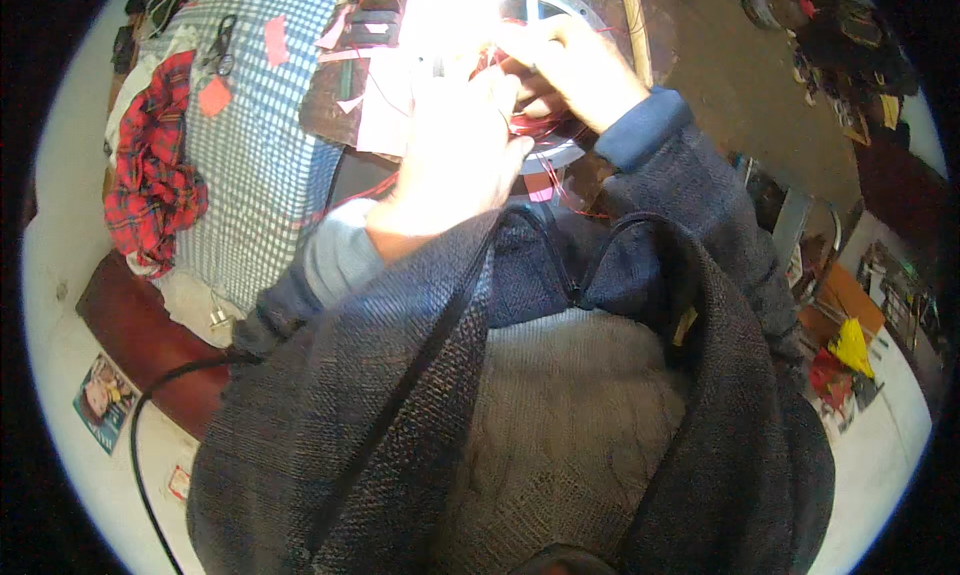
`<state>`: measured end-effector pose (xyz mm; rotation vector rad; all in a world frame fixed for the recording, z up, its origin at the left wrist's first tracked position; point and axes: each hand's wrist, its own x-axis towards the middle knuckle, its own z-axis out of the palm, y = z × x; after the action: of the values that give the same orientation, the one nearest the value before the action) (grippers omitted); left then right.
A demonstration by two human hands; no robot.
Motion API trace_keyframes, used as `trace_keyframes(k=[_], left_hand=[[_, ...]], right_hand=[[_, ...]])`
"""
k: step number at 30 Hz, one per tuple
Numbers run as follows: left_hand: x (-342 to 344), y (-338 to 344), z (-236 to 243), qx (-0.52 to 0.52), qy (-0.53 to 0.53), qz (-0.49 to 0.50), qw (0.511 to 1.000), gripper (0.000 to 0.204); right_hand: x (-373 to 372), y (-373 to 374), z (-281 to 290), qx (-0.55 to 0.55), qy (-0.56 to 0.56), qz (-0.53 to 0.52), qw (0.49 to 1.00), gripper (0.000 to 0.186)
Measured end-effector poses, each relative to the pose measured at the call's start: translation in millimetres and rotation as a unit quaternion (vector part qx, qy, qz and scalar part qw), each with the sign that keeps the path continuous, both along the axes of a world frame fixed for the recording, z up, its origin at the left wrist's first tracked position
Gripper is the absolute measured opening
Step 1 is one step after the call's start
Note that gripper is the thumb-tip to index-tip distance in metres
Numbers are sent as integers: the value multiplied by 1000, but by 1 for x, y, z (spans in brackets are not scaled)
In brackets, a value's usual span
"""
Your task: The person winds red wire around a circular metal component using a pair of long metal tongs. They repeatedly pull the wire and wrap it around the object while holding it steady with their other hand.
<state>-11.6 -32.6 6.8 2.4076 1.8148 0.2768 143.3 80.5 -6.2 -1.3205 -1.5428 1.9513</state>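
A round grey metal ring (565, 157), like a motor stator, rests on the dark work table with red winding wires (535, 126) bunched inside it. My left hand (455, 155) reaches over its left side, with fingers curled in among the wires and the thumb low by the ring. From the right, my right hand (580, 70) bends over the ring, its fingers closed close to the left fingertips. Bright glare washes out both hands' fingers, and what the right one pinches is hidden. Loose red wire ends (562, 187) hang over the near rim.
Pink paper sheets (380, 120) and strips lie left of the ring. Further left, a checked cloth (255, 165) carries black-handled scissors (225, 45) and pink scraps, beside a red plaid cloth (155, 190). A wooden strip (636, 25) lies at right. Clutter and tools stand along the right side.
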Motion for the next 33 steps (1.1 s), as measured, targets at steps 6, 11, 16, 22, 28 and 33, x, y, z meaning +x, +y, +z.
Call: trace_keyframes(k=[6,11,16,22,28,33], left_hand=[[57,-9,1,3,-183,47,982,48],[81,-17,10,-27,-149,12,988,34],[76,-29,16,46,-305,5,951,31],[52,-35,11,105,-509,337,785,32],[20,-4,-9,-149,-817,361,425,43],[28,9,-30,-98,-853,310,409,43]], right_hand=[[14,17,2,32,-43,104,993,42],[37,29,0,-117,49,44,991,32],[36,26,14,-137,63,22,988,31],[48,7,46,21,71,55,996,20],[71,-16,76,-96,32,168,981,13],[108,-26,78,-194,9,157,968,19]])
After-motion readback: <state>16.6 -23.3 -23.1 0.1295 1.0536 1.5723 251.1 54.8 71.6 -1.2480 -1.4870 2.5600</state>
